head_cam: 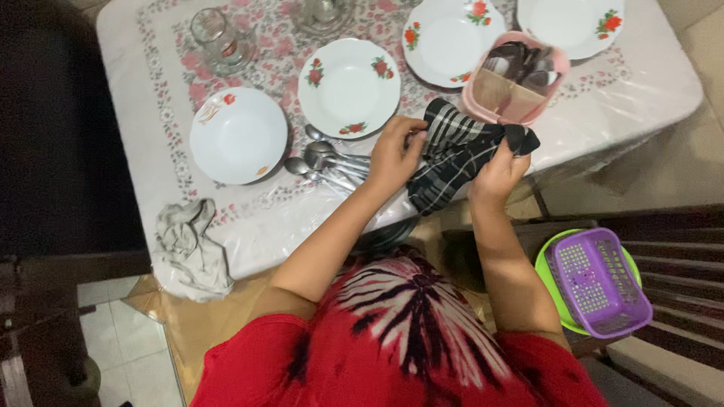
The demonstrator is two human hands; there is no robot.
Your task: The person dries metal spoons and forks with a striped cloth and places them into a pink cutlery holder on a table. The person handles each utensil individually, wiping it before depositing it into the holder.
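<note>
Floral-clothed table (151,45); checked cloth (452,154) bunched between both hands' fingers (411,141).

Table: a rectangular table (136,45) under a clear plastic sheet and a white floral-bordered cloth is filling the upper frame.
Floor, left: pale square tiles (124,350) are showing at the lower left.
Floor, right: a beige surface (679,166) is lying beyond the table's corner.
Furniture: dark wooden slats (679,249) are running along the right side.
Left edge: a deep shadowed area (45,128) is hiding all detail.
Light: soft, even light is falling on the tabletop.
</note>
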